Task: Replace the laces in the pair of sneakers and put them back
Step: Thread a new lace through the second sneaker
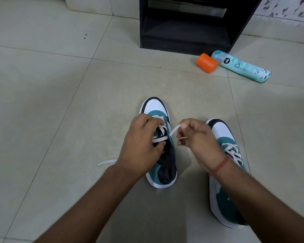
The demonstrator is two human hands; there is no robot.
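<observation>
I sit over a floor (60,85) of large pale greenish-grey tiles with thin dark grout lines. Ahead of me stands a black open-fronted cabinet (184,27) with a low shelf, its inside in shadow. Far right, a wall (286,7) shows a floral pattern above a pale skirting. Far left stands a white block (88,4). The light is soft and even.

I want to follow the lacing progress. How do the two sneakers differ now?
The left sneaker is worked on by both hands; the right sneaker lies untouched. The left one's lace has loose ends, one pinched by the right hand; the right one's looks laced. Both are teal, white and black, toes pointing away.
</observation>
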